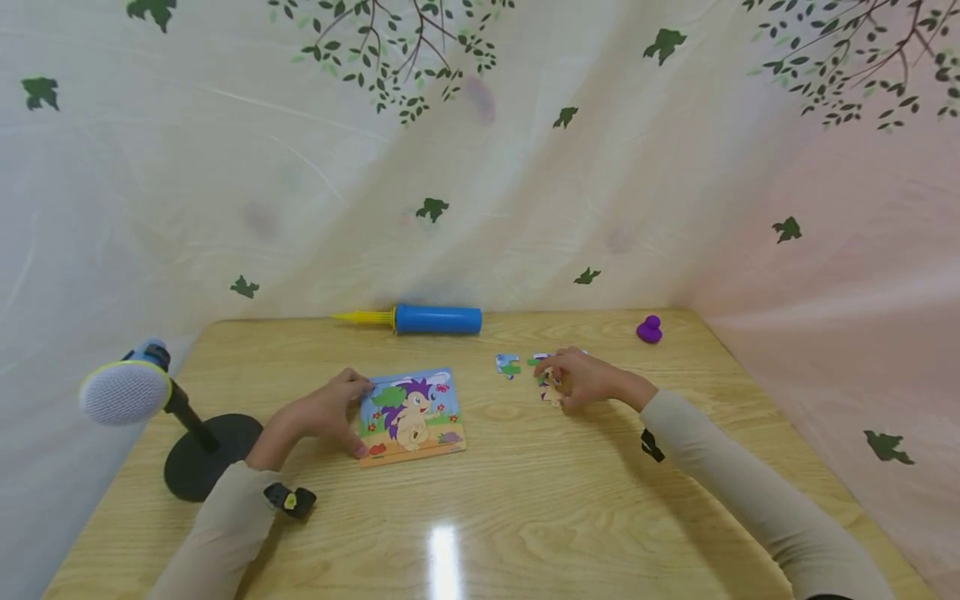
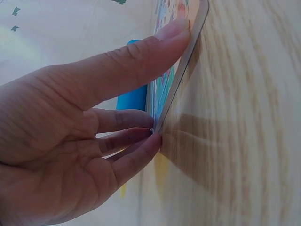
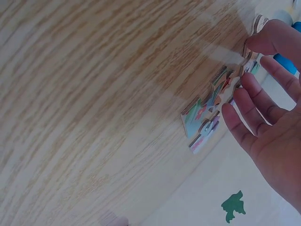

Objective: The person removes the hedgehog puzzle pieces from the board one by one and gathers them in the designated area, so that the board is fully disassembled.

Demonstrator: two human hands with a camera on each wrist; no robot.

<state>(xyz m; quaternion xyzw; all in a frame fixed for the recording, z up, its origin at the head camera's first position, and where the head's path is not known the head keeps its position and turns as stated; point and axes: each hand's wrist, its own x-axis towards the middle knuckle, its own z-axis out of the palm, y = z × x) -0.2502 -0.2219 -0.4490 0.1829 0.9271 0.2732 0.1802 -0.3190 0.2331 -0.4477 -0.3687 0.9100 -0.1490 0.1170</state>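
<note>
On the left of the table, my left hand [image 1: 330, 410] holds a puzzle board [image 1: 411, 417] with a hedgehog picture by its left edge. Its thumb lies over the board's face near the front corner, and in the left wrist view the fingertips [image 2: 153, 139] meet the far end of that edge. My right hand [image 1: 592, 379] is over a cluster of loose puzzle pieces [image 1: 552, 392], thumb and fingers spread around them. From the right wrist, more pieces [image 3: 193, 115] show beside the fingertips. One separate puzzle piece [image 1: 507, 365] lies left of the right hand.
A blue and yellow hand pump [image 1: 438, 320] lies along the back edge. At the back right sits a small purple knobbed object [image 1: 649, 329]. A microphone-like thing [image 1: 127, 392] on a round black base [image 1: 202, 467] stands left, beside the left forearm. A leaf-printed curtain [image 1: 480, 167] hangs behind.
</note>
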